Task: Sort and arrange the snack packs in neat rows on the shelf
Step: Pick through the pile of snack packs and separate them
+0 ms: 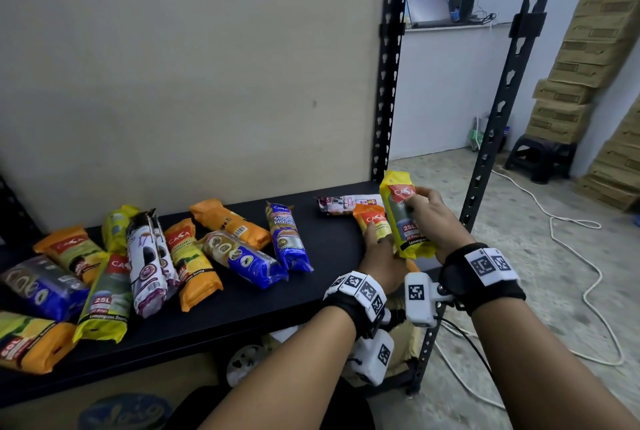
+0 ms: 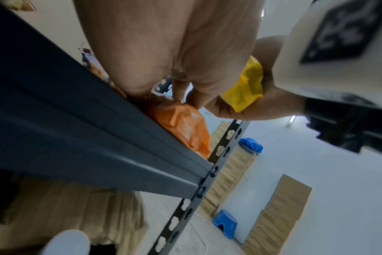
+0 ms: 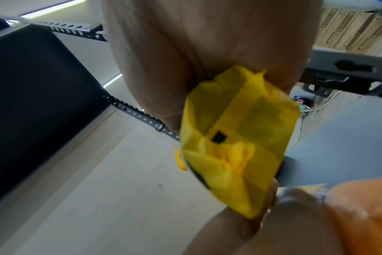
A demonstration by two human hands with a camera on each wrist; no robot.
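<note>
Nearly upright yellow pack point(image 1: 410, 235); orange pack point(image 1: 372, 218) points away.

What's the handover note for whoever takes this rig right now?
Right hand: grips a yellow pack, held up above the shelf's right end.
Left hand: holds an orange pack lying at the shelf's right front corner.
White-purple pack lies just behind, at the back right.
Remaining packs lie jumbled across the shelf's left and middle, some overlapping.
Done: no neat row formed yet.
Left: set the yellow pack down, then sort the jumble by kind and line it up in rows.
</note>
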